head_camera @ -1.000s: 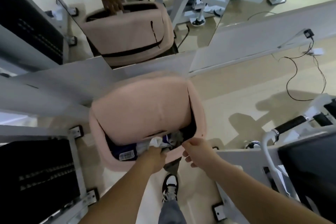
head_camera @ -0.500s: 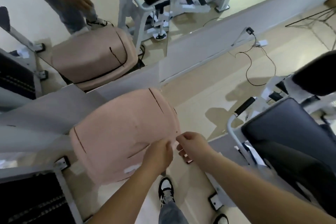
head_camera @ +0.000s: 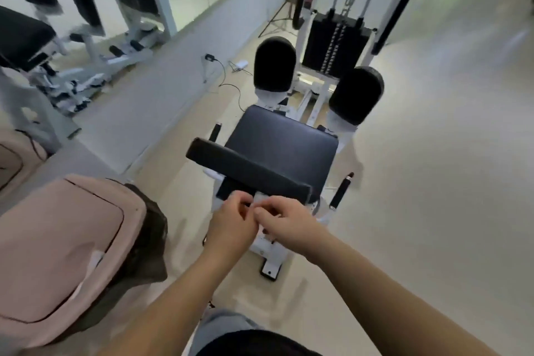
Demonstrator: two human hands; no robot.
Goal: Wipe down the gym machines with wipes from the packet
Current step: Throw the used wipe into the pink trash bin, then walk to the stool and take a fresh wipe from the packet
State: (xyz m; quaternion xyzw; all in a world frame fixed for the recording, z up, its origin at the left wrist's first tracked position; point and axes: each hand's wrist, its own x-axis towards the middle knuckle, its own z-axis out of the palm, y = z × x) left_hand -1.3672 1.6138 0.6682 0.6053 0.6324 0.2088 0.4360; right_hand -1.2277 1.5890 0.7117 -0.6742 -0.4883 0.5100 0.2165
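Note:
My left hand (head_camera: 231,221) and my right hand (head_camera: 284,222) meet in front of me, both pinching a small white wipe (head_camera: 260,199) that shows only as a pale scrap between the fingers. Just beyond them stands a white gym machine with a black back pad (head_camera: 245,167), a black seat (head_camera: 286,139) and two black oval leg pads (head_camera: 274,63) (head_camera: 357,95). The wipes packet is not visible.
A pink lidded bin (head_camera: 63,248) with a dark liner stands at my lower left. A weight stack (head_camera: 336,46) rises behind the machine. A mirror wall (head_camera: 86,9) runs along the left, with a cable and charger (head_camera: 228,78) on the floor. Open floor lies to the right.
I have turned from the pink bin to the machine on the right. My hands left the bin's opening and now hold the wipe together in front of the back pad.

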